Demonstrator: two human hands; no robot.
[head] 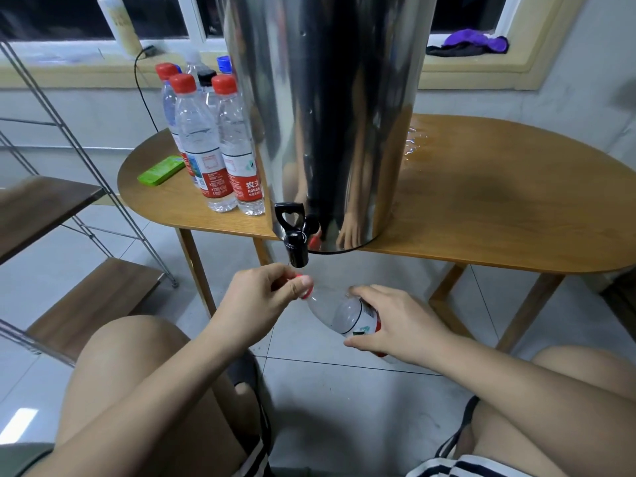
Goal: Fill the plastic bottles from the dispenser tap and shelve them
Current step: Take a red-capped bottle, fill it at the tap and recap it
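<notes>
Head view: a person sits low in front of a wooden surface [499, 215], bare knees at the bottom corners of the frame. Just below centre they hold a plastic bottle [330, 308] in the air over the tiled floor. It is tilted, neck toward the upper left, and it sits just under the black tap [295, 235] without touching it. The left hand [261, 299] pinches the red cap [307, 292] between thumb and curled fingers. The right hand [395, 327] is wrapped round the labelled body of the bottle, fingers over the top and thumb beneath. How much water is inside I can't tell.

The tap juts from the foot of a tall steel dispenser [327, 108], which stands at the near edge of the surface in the middle of the frame. To its left is a huddle of upright capped bottles [206, 139], most with red caps, one black and one blue. Further left lies a flat green packet [161, 171]. A wet patch [414, 142] glints on the wood just right of the dispenser.

A metal-framed shelf rack [51, 208] with dark wooden boards fills the left edge. On the windowsill at upper right sits a purple cloth [476, 41], and at upper left a tall pale bottle [118, 25].
</notes>
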